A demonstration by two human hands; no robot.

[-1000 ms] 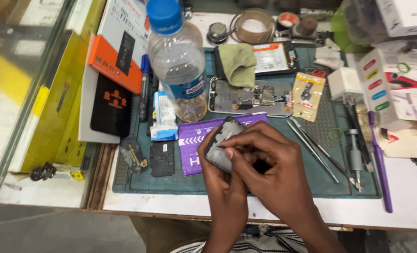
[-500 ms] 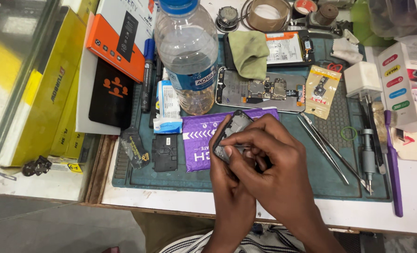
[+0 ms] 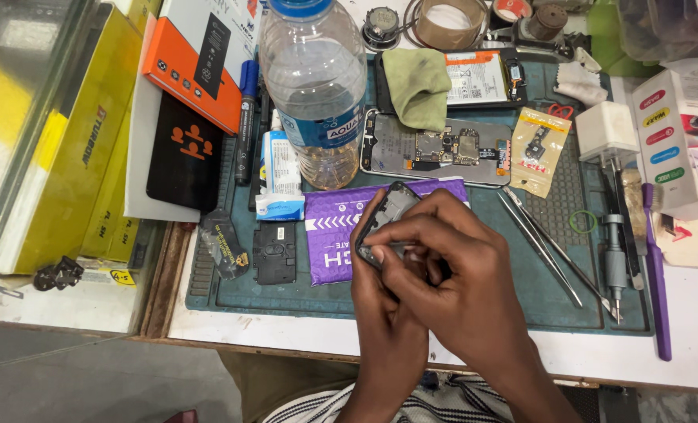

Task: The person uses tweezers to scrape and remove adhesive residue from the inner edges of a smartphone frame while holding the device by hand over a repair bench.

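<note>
Both of my hands meet over the teal work mat (image 3: 474,301). My left hand (image 3: 384,313) cradles a small dark grey phone part (image 3: 386,218) from below, tilted up. My right hand (image 3: 462,270) lies across it, thumb and fingertips pressed on the part's lower edge. Under the hands sits a purple bubble pouch (image 3: 333,227). Just beyond them lies an opened phone (image 3: 435,149) with its circuit board showing.
A clear water bottle (image 3: 313,86) stands at the mat's back left, by a glue tube (image 3: 278,176) and a blue marker (image 3: 245,117). Tweezers (image 3: 541,247), a screwdriver (image 3: 614,251) and a purple brush (image 3: 653,266) lie right. Boxes crowd both sides; a green cloth (image 3: 419,86) lies behind.
The hands stay closed on the grey part, with small finger shifts. The view has moved closer and slightly left, so the bottle and mat appear larger.
</note>
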